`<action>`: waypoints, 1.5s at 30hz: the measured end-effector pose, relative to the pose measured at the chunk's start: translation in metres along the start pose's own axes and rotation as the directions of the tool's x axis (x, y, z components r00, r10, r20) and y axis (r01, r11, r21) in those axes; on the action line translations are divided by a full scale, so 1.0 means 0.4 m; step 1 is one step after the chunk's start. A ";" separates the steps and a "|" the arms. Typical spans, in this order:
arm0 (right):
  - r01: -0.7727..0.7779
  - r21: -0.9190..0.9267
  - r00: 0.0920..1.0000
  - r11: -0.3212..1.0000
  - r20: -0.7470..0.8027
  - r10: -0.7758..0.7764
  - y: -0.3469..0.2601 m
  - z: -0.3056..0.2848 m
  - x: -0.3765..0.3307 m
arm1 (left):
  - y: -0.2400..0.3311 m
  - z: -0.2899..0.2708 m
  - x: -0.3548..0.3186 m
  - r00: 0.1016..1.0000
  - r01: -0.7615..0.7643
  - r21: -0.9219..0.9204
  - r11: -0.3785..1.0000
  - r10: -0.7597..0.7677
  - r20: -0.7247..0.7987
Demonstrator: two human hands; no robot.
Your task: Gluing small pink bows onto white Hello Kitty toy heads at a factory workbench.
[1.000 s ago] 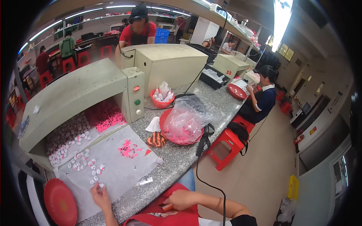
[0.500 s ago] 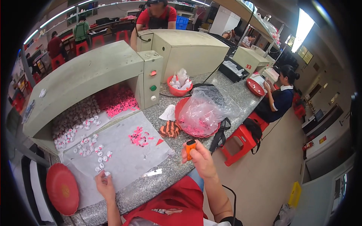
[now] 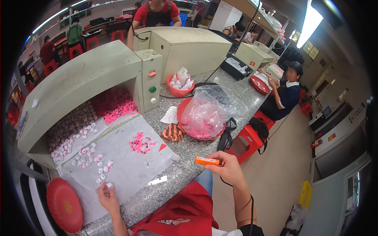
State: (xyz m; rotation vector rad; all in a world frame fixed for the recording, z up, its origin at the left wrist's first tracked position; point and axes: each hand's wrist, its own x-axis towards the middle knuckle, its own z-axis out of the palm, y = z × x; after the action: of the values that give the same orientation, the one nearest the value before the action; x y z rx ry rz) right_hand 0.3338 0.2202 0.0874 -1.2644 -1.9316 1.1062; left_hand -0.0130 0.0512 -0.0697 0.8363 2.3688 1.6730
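Note:
My left hand point(image 3: 108, 198) is at the near edge of the grey-white sheet point(image 3: 126, 173), with thumb and fingertips closed on a small white round piece point(image 3: 109, 185). My right hand point(image 3: 229, 172) is raised over the counter's front edge, gripping an orange tube-shaped tool point(image 3: 206, 161) with a black end. This tool lies nearly level, its orange end toward the left. A black cord runs from beneath that hand down my forearm. Several loose white round pieces point(image 3: 100, 170) sit just beyond my left hand, and a scatter of small pink pieces point(image 3: 141, 143) lies farther right on the sheet.
A pale machine housing point(image 3: 82, 72) arches over heaps of white and pink pieces. Red dish point(image 3: 65, 205) at left; plastic bag point(image 3: 202, 114) in a red basin; striped orange-black bundle point(image 3: 172, 133); red bottle tub point(image 3: 180, 91). Red stool point(image 3: 246, 143) at right. Co-workers sit and stand beyond.
My right hand has moved right and turned, swinging the orange tool from upright to nearly level. My left hand stays near the same spot on the sheet. The view has shifted slightly.

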 end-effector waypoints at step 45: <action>0.181 -0.883 0.957 0.434 0.057 -0.283 0.023 0.172 0.161 | 0.010 -0.001 0.003 0.998 0.067 -0.010 0.998 -0.067 -0.007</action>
State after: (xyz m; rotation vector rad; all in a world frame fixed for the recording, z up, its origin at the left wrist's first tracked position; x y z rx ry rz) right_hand 0.2573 0.2590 0.0469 -1.3925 -2.5971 -0.2513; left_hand -0.0127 0.0521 -0.0658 0.7424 2.3634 1.6636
